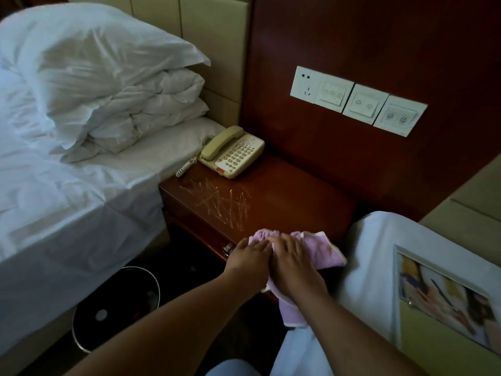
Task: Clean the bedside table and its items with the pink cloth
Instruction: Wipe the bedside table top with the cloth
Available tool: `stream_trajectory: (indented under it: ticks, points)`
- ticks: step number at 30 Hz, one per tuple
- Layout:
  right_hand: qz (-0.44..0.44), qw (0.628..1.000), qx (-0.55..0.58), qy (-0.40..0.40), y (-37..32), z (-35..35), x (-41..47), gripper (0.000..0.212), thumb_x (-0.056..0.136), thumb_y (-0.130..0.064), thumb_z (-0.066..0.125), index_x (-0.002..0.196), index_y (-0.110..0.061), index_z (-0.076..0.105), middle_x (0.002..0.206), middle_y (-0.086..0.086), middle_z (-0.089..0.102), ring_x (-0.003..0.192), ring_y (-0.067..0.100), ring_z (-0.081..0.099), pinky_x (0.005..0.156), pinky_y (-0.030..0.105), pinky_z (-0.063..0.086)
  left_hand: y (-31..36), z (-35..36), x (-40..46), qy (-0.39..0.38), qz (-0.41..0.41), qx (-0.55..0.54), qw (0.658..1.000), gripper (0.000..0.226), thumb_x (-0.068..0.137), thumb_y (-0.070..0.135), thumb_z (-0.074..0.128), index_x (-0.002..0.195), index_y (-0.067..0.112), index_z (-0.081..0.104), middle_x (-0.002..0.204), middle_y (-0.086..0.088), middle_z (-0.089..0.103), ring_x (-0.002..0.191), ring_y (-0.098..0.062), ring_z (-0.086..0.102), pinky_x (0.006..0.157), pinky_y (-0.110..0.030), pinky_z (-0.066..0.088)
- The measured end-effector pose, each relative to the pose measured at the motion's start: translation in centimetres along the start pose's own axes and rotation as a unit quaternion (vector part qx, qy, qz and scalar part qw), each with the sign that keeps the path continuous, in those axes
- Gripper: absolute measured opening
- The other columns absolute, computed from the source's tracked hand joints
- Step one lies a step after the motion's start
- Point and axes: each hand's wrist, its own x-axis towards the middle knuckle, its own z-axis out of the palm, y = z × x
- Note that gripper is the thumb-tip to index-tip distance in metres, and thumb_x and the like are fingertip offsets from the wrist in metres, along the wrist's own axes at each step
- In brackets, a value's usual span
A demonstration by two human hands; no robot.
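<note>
Pink cloth (320, 248) at the bedside table's (284, 196) near edge, under both your hands.
Your left hand (249, 256) and right hand (294, 263) press it; the phone (233, 151) lies ahead, far-left.

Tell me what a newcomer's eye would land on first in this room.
Most likely the two hands, left hand and right hand, pressed side by side on the pink cloth at the near edge of the bedside table. Next, the pale scratch marks on the tabletop's left part, and the beige telephone at its back left corner, beside the bed.
</note>
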Motion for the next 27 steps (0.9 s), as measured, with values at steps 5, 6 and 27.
stream_trajectory:
  ticks: [5,6,27]
  points:
    - [0.019,0.999,-0.007,0.043,2.6,-0.7,7.3,0.088,0.074,-0.055,0.042,0.153,-0.019,0.029,0.155,0.003,0.040,0.146,0.023,0.034,0.126,0.049,0.015,-1.9,-1.8,7.9,0.025,-0.006,0.017,1.000,0.056,0.102,0.024,0.048,0.155,0.016,0.034,0.165,-0.007,0.030,0.153,-0.025,0.026,0.126,-0.049,0.016]
    - [0.020,0.998,-0.008,0.052,3.3,-0.5,9.1,0.087,0.073,-0.055,0.048,0.151,-0.019,0.032,0.153,0.003,0.042,0.143,0.023,0.037,0.126,0.049,0.016,-2.5,-2.1,9.7,0.026,-0.009,0.022,0.999,0.057,0.100,0.022,0.050,0.155,0.016,0.035,0.164,-0.008,0.032,0.152,-0.025,0.028,0.126,-0.049,0.017]
    - [0.020,0.999,0.000,0.042,0.9,-0.4,20.4,0.092,0.064,-0.046,0.048,0.150,-0.019,0.032,0.149,0.009,0.043,0.138,0.027,0.041,0.126,0.049,0.012,-9.8,-4.7,15.1,0.038,-0.070,0.001,0.997,0.069,0.099,0.017,0.052,0.160,0.013,0.020,0.165,-0.008,0.029,0.149,-0.026,0.032,0.122,-0.043,0.023]
